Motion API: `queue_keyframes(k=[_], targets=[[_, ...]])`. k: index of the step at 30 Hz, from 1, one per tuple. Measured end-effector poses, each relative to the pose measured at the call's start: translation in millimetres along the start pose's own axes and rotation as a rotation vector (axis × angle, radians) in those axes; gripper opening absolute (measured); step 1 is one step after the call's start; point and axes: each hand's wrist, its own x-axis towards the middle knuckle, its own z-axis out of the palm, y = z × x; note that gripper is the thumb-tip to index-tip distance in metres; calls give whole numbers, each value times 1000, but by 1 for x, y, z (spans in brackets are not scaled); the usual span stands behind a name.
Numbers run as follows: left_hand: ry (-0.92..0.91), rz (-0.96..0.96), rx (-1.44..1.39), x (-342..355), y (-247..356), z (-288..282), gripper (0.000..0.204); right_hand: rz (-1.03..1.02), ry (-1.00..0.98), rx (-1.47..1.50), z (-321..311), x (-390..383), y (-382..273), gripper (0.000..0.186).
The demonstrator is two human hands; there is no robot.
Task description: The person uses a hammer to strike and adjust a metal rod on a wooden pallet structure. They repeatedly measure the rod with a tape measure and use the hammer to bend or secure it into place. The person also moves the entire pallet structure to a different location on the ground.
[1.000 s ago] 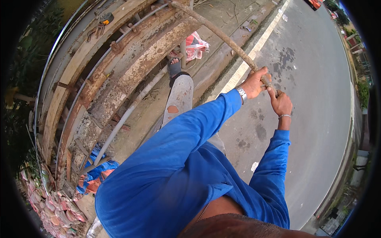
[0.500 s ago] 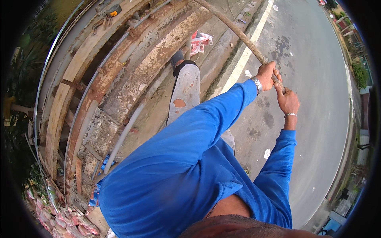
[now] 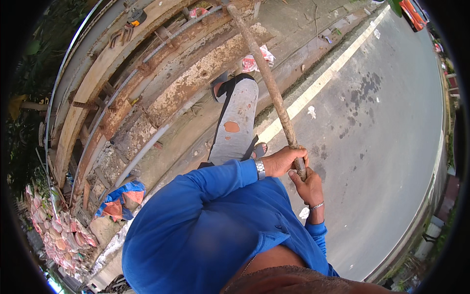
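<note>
A long brown, rough-surfaced pole (image 3: 271, 93) slants from my hands up toward the top left; whether it is wood or rusted metal is hard to tell. My left hand (image 3: 284, 161), with a silver watch at the wrist, is wrapped round its lower part. Just below, my right hand (image 3: 308, 188) grips the near end with the thumb along it. The pole's far end overlaps the upper end of a rusted steel beam (image 3: 183, 92); contact cannot be made out. My leg in torn grey trousers (image 3: 236, 110) stands left of the pole.
Timber planks (image 3: 98, 78) run along the left, bearing a tape measure (image 3: 137, 17) and bent metal hooks (image 3: 121, 35). Filled sacks (image 3: 61, 237) and a blue tarp (image 3: 128, 196) lie lower left. A road (image 3: 382, 161) with a white line spans the right; an orange-red vehicle (image 3: 413, 14) is far off.
Both hands have drawn down and left, closer to my body, still gripping the pole. The pole stands steeper in view. The view has shifted, bringing in the vehicle and more sacks.
</note>
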Motion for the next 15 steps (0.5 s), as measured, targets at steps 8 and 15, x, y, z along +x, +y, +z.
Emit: queue_keyframes(k=[8, 15], targets=[[146, -135, 270, 32, 54, -15, 44, -41, 145, -20, -18, 62, 50, 38], [553, 148, 689, -3, 98, -52, 37, 184, -35, 234, -6, 9, 187, 37]])
